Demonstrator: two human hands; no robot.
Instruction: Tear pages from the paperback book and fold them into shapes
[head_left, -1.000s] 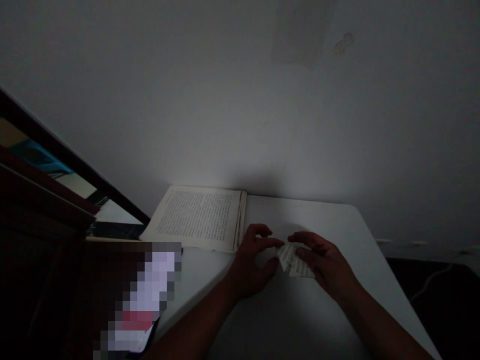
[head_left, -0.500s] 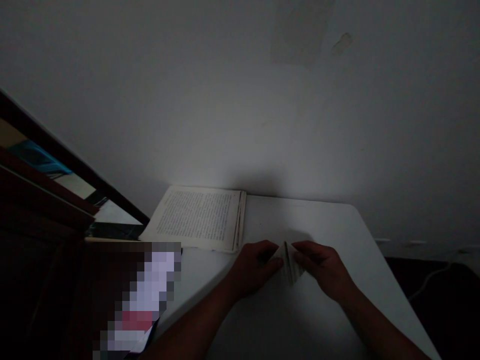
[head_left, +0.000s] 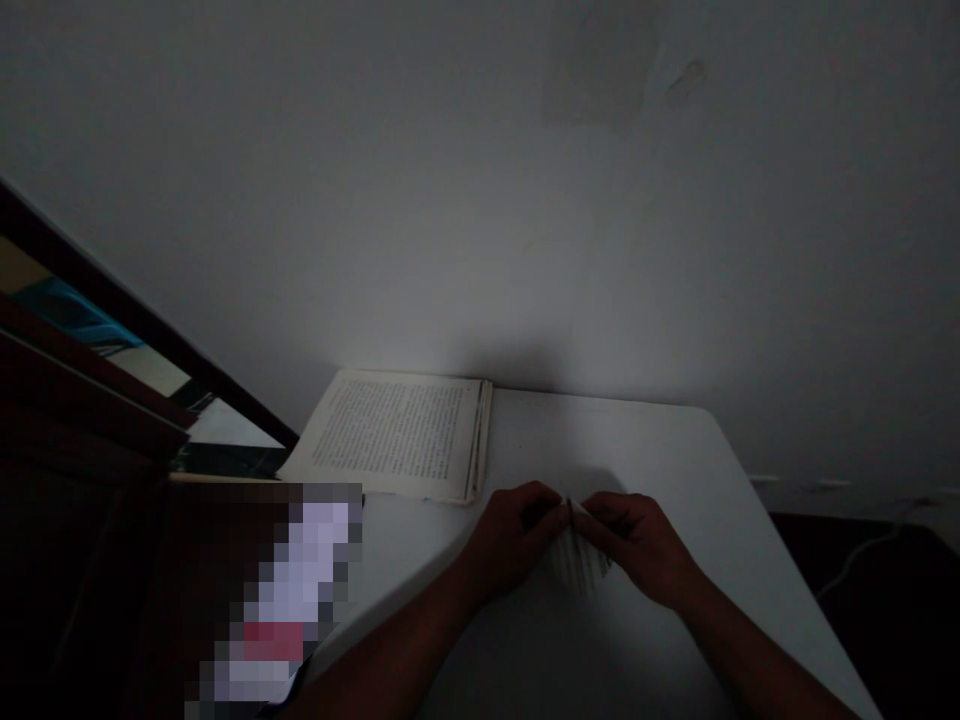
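Note:
A small folded piece of printed paper (head_left: 581,568) is held between both hands above the white table (head_left: 645,440). My left hand (head_left: 517,535) pinches its left side near the top, thumb and fingers closed on it. On the right side, my right hand (head_left: 634,540) grips the same paper, with its thumb close to the left thumb. A dark line runs down the paper's middle from its pointed top. The fingertips hide part of the upper paper.
An open-faced stack of printed pages (head_left: 390,435) lies at the table's back left, by the wall. Left of the table is a blurred, pixelated bright object (head_left: 300,590) on a dark surface. A pale cable (head_left: 862,555) hangs at the right.
Both thumbs have come closer together near the paper's top. The paper sits slightly lower, and more of its lower part shows below the hands.

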